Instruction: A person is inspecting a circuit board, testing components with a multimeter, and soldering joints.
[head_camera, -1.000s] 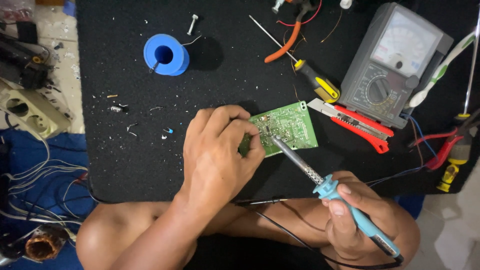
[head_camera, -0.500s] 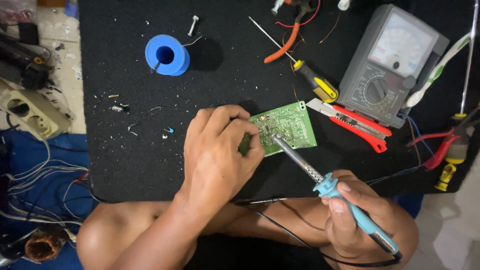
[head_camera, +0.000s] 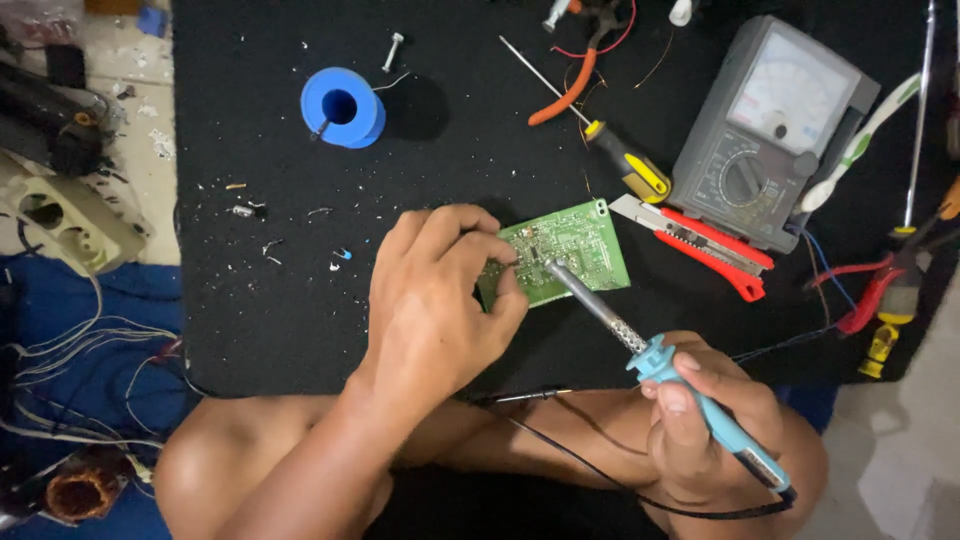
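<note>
A small green circuit board (head_camera: 580, 250) lies on a black mat (head_camera: 300, 300). My left hand (head_camera: 430, 300) rests over the board's left edge, fingertips pinched together against it; whether they hold a thin wire I cannot tell. My right hand (head_camera: 710, 430) grips the light-blue handle of a soldering iron (head_camera: 640, 345). The iron's metal tip touches the board near its middle. The iron's black cord runs across my lap.
A blue solder spool (head_camera: 342, 106) sits at the mat's back left. A grey analog multimeter (head_camera: 775, 130), a red utility knife (head_camera: 700, 240), a yellow-handled screwdriver (head_camera: 625, 160) and orange pliers (head_camera: 570, 85) lie at the back right. A beige power strip (head_camera: 60, 215) and loose wires lie left.
</note>
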